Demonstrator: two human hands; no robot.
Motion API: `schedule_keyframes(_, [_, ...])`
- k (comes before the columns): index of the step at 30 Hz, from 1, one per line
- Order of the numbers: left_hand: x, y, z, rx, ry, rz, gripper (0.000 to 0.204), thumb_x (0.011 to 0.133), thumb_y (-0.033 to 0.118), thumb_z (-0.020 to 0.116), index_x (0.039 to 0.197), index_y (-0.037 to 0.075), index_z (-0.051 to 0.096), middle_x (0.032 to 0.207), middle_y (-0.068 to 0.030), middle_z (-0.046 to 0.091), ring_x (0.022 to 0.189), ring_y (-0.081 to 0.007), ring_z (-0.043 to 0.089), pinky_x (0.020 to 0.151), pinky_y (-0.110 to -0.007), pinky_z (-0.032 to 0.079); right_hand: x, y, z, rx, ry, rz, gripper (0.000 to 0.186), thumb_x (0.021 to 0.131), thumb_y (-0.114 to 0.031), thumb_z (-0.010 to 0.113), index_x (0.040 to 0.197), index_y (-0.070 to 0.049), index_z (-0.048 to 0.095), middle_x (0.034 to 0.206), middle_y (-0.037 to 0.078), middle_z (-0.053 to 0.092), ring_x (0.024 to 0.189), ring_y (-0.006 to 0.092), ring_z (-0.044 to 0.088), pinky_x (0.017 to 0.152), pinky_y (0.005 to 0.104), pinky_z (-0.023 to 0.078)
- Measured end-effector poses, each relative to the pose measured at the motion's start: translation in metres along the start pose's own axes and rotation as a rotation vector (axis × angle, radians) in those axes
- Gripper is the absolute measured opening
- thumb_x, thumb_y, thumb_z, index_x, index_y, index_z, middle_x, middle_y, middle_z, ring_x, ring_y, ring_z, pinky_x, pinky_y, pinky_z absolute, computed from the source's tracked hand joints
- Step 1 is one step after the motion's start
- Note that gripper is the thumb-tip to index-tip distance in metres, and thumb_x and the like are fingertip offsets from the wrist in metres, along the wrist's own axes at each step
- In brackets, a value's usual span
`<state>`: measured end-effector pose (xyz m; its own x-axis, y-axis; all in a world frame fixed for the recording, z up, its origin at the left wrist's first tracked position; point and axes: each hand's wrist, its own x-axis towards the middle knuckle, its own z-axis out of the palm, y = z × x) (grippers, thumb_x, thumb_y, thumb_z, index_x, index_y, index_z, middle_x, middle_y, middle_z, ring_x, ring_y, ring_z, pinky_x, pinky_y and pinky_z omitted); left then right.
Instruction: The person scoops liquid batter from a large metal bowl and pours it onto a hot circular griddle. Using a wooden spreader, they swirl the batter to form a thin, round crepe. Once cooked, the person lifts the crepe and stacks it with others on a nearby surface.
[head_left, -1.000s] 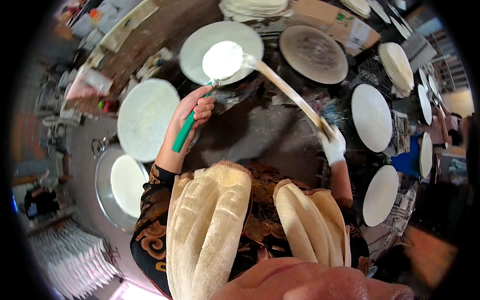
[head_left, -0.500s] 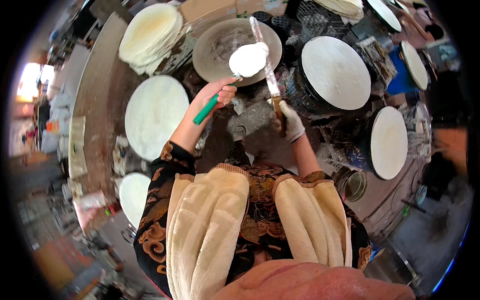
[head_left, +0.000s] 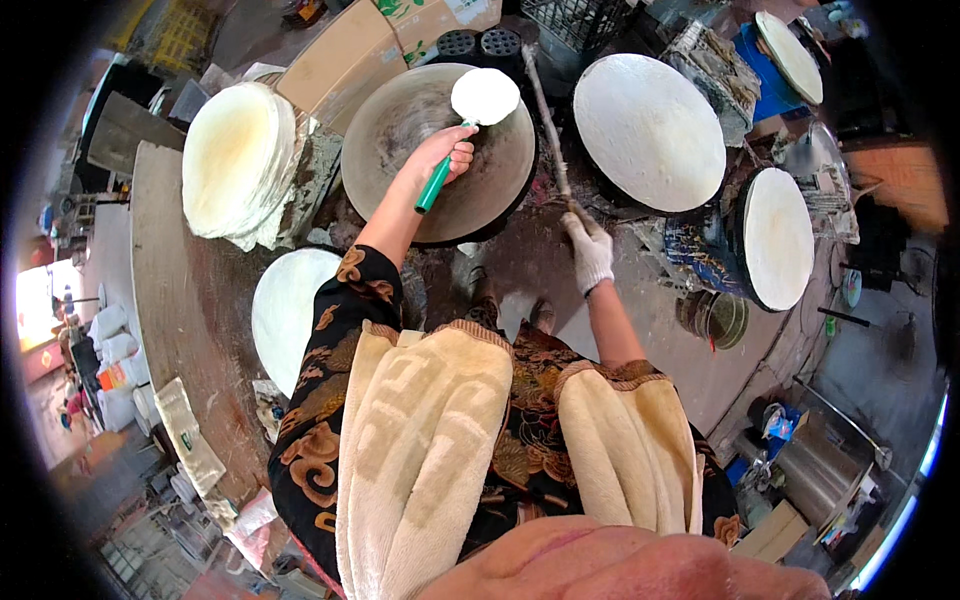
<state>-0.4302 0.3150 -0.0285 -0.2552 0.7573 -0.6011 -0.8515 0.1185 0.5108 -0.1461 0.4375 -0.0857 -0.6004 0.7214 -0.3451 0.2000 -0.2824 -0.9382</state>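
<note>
My bare left hand [head_left: 445, 155] grips the green handle of a ladle [head_left: 434, 184]. White batter [head_left: 485, 96] fills its round head, which hangs over the far right part of a wide round griddle [head_left: 375, 165]. The griddle is greyish and bare apart from dark smears. In a white glove, my right hand [head_left: 588, 245] is closed around the near end of a long, thin flat scraper [head_left: 547, 125]. That scraper points away from me, between the griddle and a neighbouring round plate covered with a white sheet [head_left: 650, 130].
At the left a tall stack of thin round white sheets [head_left: 238, 165] stands beside a cardboard box [head_left: 345, 60]. More white-covered rounds lie at the near left [head_left: 292, 310] and right [head_left: 779, 240]. Black perforated cylinders [head_left: 478, 43] stand behind the griddle. Glass jars [head_left: 722, 320] sit low right.
The scraper has come away from the ladle's head and turned, now looking narrower, beside the griddle. The ladle stays filled over the griddle. The whole view has shifted.
</note>
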Motion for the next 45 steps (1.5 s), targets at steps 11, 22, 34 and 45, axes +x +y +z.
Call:
schedule_keyframes(11, [0.041, 0.016, -0.026, 0.548, 0.256, 0.290, 0.028, 0.096, 0.021, 0.050, 0.121, 0.012, 0.046, 0.056, 0.0041, 0.042, 0.042, -0.0068, 0.039, 0.038, -0.024, 0.033, -0.010, -0.001, 0.029, -0.061, -0.070, 0.149, 0.048, 0.090, -0.032, 0.062, 0.127, -0.002, 0.057, 0.110, 0.010, 0.065, 0.095, 0.0122, 0.060, 0.084, 0.0253, 0.047])
schedule_keyframes(22, [0.007, 0.056, -0.076, 1.931, 0.256, 0.853, 0.064, 0.082, 0.004, 0.058, 0.137, 0.033, 0.045, 0.093, -0.0133, 0.060, 0.081, -0.0363, 0.060, 0.070, -0.046, 0.050, -0.016, -0.015, 0.094, -0.195, -0.102, 0.051, 0.048, 0.088, -0.024, 0.061, 0.131, -0.004, 0.053, 0.124, 0.013, 0.060, 0.113, 0.0166, 0.056, 0.100, 0.0269, 0.039])
schedule_keyframes(34, [0.007, 0.045, -0.130, 1.707, 0.594, 0.978, 0.064, 0.079, 0.004, 0.062, 0.136, 0.028, 0.047, 0.090, -0.0163, 0.062, 0.082, -0.0375, 0.061, 0.074, -0.047, 0.049, -0.016, -0.014, 0.110, 0.009, 0.010, 0.000, 0.045, 0.090, -0.021, 0.062, 0.127, 0.003, 0.055, 0.118, 0.012, 0.062, 0.109, 0.0130, 0.055, 0.097, 0.0253, 0.041])
schedule_keyframes(45, [-0.019, 0.026, -0.151, 1.598, 0.883, 0.855, 0.062, 0.081, 0.003, 0.060, 0.138, 0.024, 0.045, 0.096, -0.0194, 0.063, 0.086, -0.0374, 0.062, 0.075, -0.046, 0.050, 0.041, -0.041, 0.140, -0.103, -0.360, 0.113, 0.050, 0.085, -0.029, 0.067, 0.123, 0.003, 0.058, 0.102, 0.008, 0.066, 0.088, 0.0101, 0.057, 0.078, 0.0243, 0.047])
